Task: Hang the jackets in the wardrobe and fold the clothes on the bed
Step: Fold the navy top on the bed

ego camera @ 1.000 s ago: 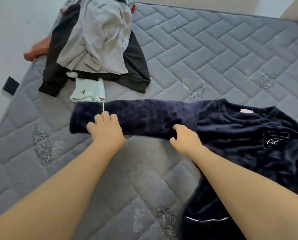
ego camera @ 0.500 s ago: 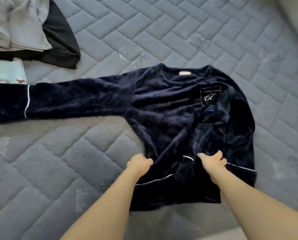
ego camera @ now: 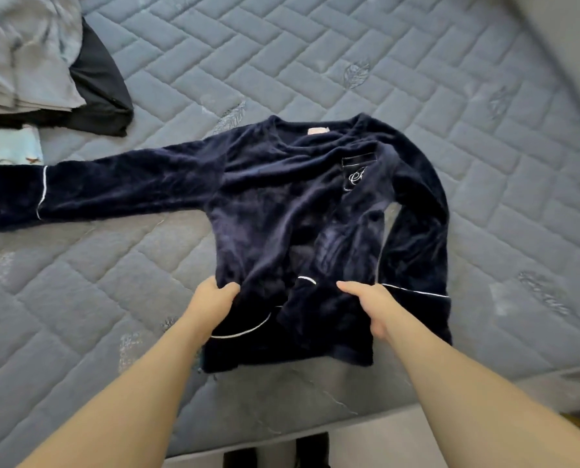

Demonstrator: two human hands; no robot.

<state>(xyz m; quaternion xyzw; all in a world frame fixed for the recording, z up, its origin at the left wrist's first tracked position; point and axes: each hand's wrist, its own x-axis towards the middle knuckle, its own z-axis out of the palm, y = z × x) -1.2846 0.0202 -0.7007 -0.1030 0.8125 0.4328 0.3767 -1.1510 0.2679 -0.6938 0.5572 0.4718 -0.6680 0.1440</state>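
Navy top point(ego camera: 275, 204) lies mid-bed point(ego camera: 417, 79), one sleeve out to 9 o'clock, same as 0.5 s ago. L hand point(ego camera: 214, 298) & R hand point(ego camera: 369, 305) have slid a bit apart, fingers curled, pinching the hem at 6 o'clock. Clothes pile point(ego camera: 39, 62) sits at 10 o'clock.

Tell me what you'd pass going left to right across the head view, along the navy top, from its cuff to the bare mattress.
Sleeve cuff → left hand gripping the hem → right hand gripping the hem → chest pocket → folded-in right sleeve → mattress.
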